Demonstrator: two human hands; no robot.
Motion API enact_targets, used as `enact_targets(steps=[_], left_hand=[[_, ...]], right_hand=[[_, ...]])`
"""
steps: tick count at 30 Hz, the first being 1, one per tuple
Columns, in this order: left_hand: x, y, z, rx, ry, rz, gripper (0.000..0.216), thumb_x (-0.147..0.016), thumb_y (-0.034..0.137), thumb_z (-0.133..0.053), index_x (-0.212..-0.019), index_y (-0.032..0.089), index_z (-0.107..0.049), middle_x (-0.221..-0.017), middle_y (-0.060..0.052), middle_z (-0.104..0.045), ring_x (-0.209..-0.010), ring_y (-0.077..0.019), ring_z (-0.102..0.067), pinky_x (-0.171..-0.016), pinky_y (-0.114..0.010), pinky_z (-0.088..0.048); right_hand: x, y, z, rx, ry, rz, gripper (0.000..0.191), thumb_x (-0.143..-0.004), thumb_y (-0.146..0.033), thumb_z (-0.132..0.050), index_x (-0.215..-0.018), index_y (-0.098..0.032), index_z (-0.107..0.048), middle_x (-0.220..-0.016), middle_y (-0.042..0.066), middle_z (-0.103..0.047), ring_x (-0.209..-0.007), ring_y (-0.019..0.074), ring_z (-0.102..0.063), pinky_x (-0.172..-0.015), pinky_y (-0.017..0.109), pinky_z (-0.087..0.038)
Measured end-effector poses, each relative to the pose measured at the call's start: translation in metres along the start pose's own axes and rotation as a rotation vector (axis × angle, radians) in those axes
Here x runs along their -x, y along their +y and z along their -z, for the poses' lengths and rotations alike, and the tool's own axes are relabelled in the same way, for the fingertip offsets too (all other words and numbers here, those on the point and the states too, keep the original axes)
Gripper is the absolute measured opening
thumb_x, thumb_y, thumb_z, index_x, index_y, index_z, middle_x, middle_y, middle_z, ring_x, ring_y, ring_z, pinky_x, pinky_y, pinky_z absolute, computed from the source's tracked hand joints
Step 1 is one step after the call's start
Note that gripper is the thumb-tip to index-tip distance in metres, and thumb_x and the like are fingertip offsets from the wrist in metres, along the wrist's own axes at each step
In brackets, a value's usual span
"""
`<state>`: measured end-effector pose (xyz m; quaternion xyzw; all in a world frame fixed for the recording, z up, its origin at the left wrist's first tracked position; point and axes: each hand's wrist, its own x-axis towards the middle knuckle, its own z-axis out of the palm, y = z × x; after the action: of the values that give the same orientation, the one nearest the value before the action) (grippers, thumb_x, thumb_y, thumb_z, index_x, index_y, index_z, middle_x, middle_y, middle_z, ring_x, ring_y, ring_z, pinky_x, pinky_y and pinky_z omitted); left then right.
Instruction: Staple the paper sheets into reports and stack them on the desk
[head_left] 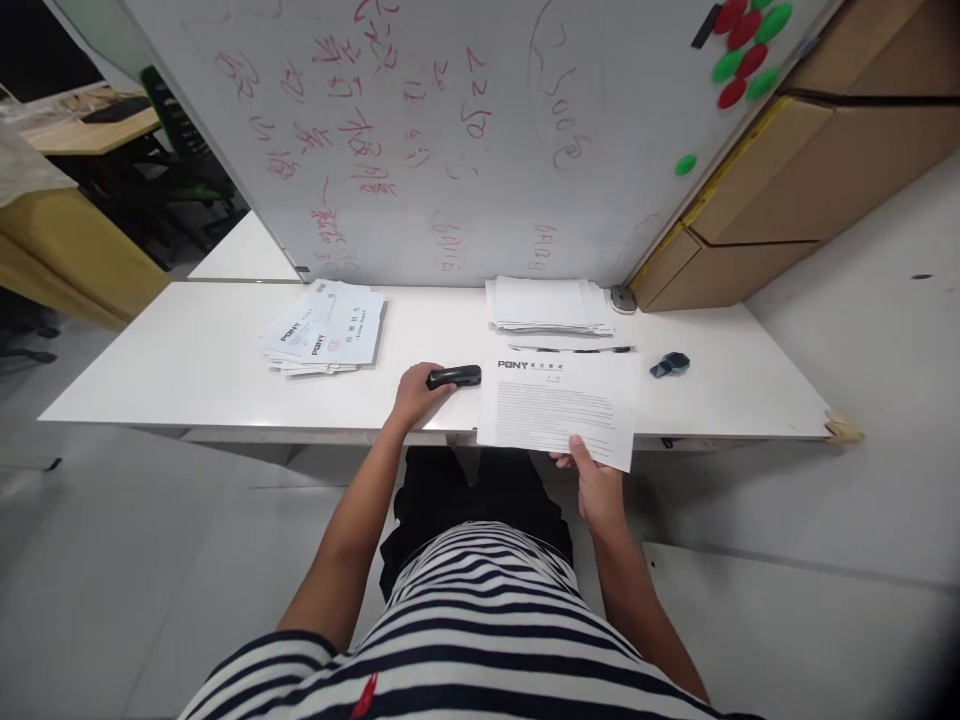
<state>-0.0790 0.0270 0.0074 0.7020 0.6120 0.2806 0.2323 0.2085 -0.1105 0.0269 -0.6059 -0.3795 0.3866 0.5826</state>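
My left hand rests on the white table, fingers wrapped round the near end of a black stapler that lies flat. My right hand pinches the lower edge of a printed sheet headed "PONY", thumb on top. The sheet lies on the table and overhangs its front edge just right of the stapler.
A fanned pile of printed papers lies at the left. A neat stack of white sheets sits by the whiteboard, with a pen before it. A small dark object lies to the right. Cardboard boxes stand at the back right.
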Motion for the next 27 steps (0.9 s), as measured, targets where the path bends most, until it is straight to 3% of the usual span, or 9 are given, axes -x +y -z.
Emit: enact_targets(steps=[10, 27], left_hand=[[-0.0003, 0.0030, 0.0002, 0.006, 0.007, 0.016, 0.032, -0.078, 0.043, -0.062, -0.103, 0.023, -0.060, -0.106, -0.005, -0.063, -0.099, -0.0243, -0.058, -0.085, -0.038, -0.046], [0.0014, 0.0071, 0.0019, 0.008, -0.006, 0.035, 0.032, -0.079, 0.044, -0.061, -0.104, 0.024, -0.060, -0.105, -0.006, -0.063, -0.097, -0.0238, -0.058, -0.081, -0.037, -0.048]], right_hand=[[0.0033, 0.0004, -0.0035, -0.045, -0.097, 0.028, 0.024, -0.082, -0.043, -0.063, -0.071, -0.022, -0.062, -0.061, 0.001, -0.064, -0.056, 0.0164, -0.057, -0.064, 0.034, -0.050], [0.0034, 0.0033, -0.0089, -0.058, -0.133, -0.016, 0.021, -0.084, -0.041, -0.062, -0.076, -0.021, -0.064, -0.066, 0.001, -0.067, -0.057, 0.0150, -0.058, -0.065, 0.033, -0.050]])
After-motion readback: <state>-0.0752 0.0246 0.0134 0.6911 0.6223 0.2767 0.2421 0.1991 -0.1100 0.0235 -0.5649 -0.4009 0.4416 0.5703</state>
